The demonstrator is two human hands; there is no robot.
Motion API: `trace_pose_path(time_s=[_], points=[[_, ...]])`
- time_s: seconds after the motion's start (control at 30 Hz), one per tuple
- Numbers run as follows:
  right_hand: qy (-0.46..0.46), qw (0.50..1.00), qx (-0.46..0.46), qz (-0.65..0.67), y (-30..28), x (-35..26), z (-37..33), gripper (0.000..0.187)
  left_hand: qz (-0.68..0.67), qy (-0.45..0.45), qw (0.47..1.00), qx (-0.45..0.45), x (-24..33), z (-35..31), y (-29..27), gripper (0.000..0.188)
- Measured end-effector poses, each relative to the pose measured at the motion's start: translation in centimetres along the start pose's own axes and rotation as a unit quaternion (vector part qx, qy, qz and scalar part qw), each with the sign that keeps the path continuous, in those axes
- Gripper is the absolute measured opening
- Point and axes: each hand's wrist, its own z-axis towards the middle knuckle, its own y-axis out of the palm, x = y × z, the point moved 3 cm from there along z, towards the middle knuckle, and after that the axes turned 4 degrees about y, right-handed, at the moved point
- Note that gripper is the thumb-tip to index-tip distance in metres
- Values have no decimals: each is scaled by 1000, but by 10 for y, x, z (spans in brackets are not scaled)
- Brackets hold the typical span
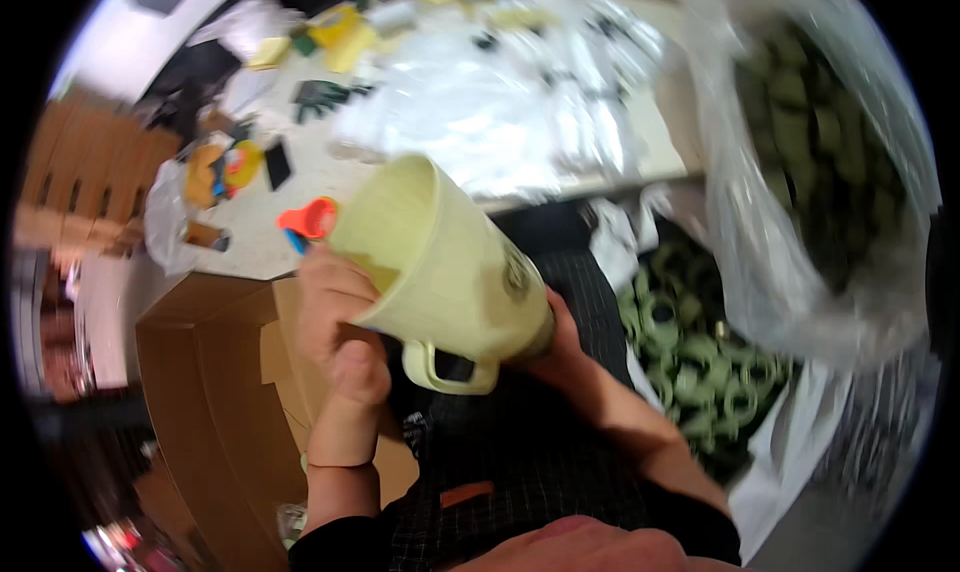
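Observation:
A pale yellow-green plastic pitcher [462, 284] is held tilted in front of my body, its wide mouth toward the upper left and its loop handle on the near side. My left hand [338, 322] is closed on the rim, with the thumb outside near the handle. Around the base, my right hand [562, 340] wraps from the right; some of its fingers are hidden behind the pitcher. A dark round mark shows on the pitcher's wall. Inside, as far as I can see, there is only a shaded bare wall.
An open cardboard box [205, 372] stands at lower left. On the table [345, 182] lie clear plastic bags [450, 112], an orange-red plastic piece [310, 218] and a dark glove [322, 97]. Light green ring-shaped parts [700, 357] fill a container at right, below a bag of olive parts [815, 142].

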Motion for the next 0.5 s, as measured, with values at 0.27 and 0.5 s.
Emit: trace_pose_path(time_s=[0.27, 0.5], points=[[-379, 839, -14, -389, -1, -7, -21, 60, -160, -372, 885, 231, -24, -76, 67, 68], [-436, 758, 216, -435, -136, -123, -52, 22, -47, -457, 888, 15, -53, -93, 42, 34]])
